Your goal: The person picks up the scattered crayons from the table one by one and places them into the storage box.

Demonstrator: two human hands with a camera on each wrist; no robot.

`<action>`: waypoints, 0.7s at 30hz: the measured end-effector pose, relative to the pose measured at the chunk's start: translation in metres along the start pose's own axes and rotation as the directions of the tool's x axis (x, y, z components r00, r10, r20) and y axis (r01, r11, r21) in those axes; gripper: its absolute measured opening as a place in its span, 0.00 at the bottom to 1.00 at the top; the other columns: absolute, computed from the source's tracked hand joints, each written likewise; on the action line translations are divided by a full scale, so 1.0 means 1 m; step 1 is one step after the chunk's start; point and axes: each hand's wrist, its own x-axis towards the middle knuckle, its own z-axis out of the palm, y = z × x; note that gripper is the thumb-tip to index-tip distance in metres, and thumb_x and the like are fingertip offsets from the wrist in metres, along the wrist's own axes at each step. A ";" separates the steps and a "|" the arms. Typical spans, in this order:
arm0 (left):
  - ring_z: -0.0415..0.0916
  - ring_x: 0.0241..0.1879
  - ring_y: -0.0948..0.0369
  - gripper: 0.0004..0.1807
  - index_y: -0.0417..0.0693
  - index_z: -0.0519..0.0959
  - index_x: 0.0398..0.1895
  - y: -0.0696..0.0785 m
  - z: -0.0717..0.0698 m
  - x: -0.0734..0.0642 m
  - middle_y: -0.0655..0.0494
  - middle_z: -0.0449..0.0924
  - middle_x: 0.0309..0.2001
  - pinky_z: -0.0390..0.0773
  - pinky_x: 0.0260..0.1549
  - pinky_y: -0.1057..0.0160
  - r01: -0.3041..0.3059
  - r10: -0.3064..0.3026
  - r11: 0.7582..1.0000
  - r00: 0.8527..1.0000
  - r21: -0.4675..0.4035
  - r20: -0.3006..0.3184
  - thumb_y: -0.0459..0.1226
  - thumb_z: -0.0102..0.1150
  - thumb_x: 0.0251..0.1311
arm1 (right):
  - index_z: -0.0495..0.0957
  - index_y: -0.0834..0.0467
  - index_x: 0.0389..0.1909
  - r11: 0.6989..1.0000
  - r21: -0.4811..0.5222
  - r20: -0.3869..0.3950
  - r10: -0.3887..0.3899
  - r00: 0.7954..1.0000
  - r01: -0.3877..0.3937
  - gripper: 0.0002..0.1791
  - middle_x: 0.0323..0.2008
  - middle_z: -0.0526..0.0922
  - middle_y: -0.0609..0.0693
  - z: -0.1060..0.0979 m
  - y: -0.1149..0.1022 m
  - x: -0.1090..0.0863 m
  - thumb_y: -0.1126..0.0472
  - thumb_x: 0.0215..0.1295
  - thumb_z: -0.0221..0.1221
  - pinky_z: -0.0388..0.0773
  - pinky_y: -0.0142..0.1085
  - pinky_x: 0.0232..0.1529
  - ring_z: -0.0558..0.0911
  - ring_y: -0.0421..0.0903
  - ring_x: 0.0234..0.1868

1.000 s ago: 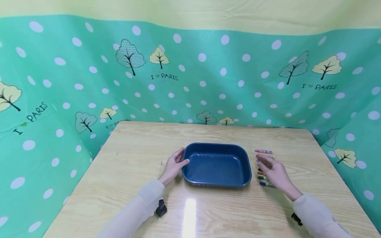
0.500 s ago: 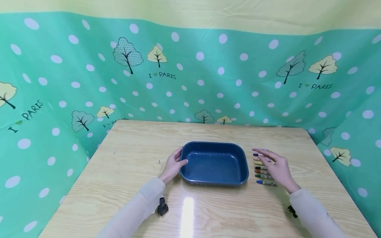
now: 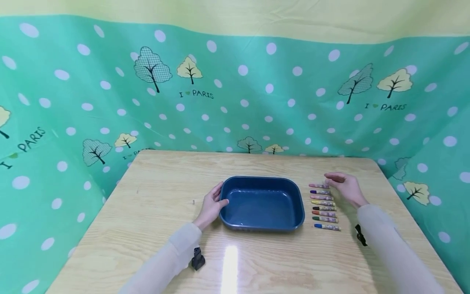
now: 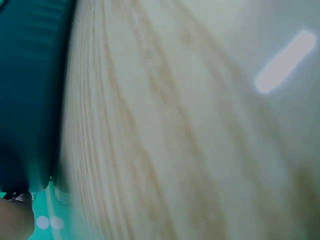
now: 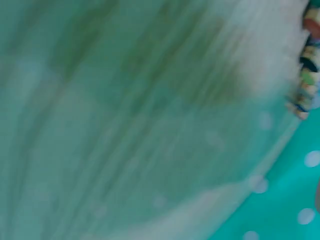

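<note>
A dark blue rectangular plastic basin (image 3: 262, 228) sits mid-table with nothing inside. My left hand (image 3: 211, 207) grips its left end, thumb over the rim and fingers along the outer wall. To the right of the basin, several crayons (image 3: 324, 203) in patterned wrappers lie in a column, roughly parallel. A pink crayon (image 3: 316, 185) is at the far end and a blue crayon (image 3: 327, 227) nearest. My right hand (image 3: 346, 188) hovers by the pink one's right end, fingers loosely bent and apart from the thumb. In the right wrist view, crayon ends (image 5: 307, 82) show at the right edge.
The wooden table (image 3: 158, 183) backs onto a green polka-dot cloth (image 3: 220, 90) printed with trees. A black wrist camera (image 3: 198, 259) hangs under the left sleeve and another (image 3: 361, 235) under the right. Light glares off the table's front.
My right hand has moved from over the crayons toward the back right, uncovering the whole column. The left hand keeps its grip on the basin. The head view has shifted slightly.
</note>
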 end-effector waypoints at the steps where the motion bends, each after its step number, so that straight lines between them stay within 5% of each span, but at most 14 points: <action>1: 0.58 0.65 0.44 0.36 0.40 0.57 0.67 -0.002 0.000 0.000 0.35 0.56 0.66 0.64 0.61 0.51 -0.003 0.003 1.000 1.000 0.006 -0.007 0.23 0.53 0.52 | 0.71 0.61 0.57 1.000 -0.014 0.014 0.010 1.000 -0.010 0.26 0.55 0.74 0.62 0.000 -0.002 0.001 0.51 0.62 0.56 0.75 0.35 0.54 0.74 0.28 0.45; 7: 0.57 0.65 0.45 0.36 0.41 0.56 0.68 -0.006 0.001 -0.001 0.36 0.56 0.67 0.63 0.62 0.52 0.013 -0.013 1.000 1.000 0.015 -0.003 0.24 0.53 0.53 | 0.68 0.63 0.59 0.993 0.013 0.085 0.116 0.990 -0.118 0.26 0.58 0.71 0.65 0.004 0.010 0.011 0.57 0.61 0.57 0.64 0.53 0.62 0.70 0.59 0.58; 16: 0.58 0.65 0.45 0.36 0.40 0.57 0.68 -0.004 0.003 0.000 0.36 0.57 0.66 0.63 0.62 0.52 -0.007 0.007 1.000 1.000 0.008 -0.010 0.23 0.51 0.53 | 0.71 0.66 0.55 0.992 -0.056 0.131 0.119 0.984 -0.112 0.27 0.54 0.74 0.65 0.007 0.019 0.021 0.56 0.57 0.61 0.68 0.51 0.59 0.72 0.60 0.57; 21: 0.59 0.64 0.45 0.36 0.40 0.58 0.67 -0.003 0.002 0.001 0.36 0.57 0.66 0.64 0.61 0.52 -0.010 0.010 1.000 1.000 0.024 -0.018 0.23 0.52 0.52 | 0.75 0.64 0.52 0.987 -0.096 0.135 0.138 0.981 -0.126 0.22 0.51 0.78 0.62 0.012 0.017 0.025 0.57 0.58 0.61 0.77 0.37 0.50 0.76 0.51 0.51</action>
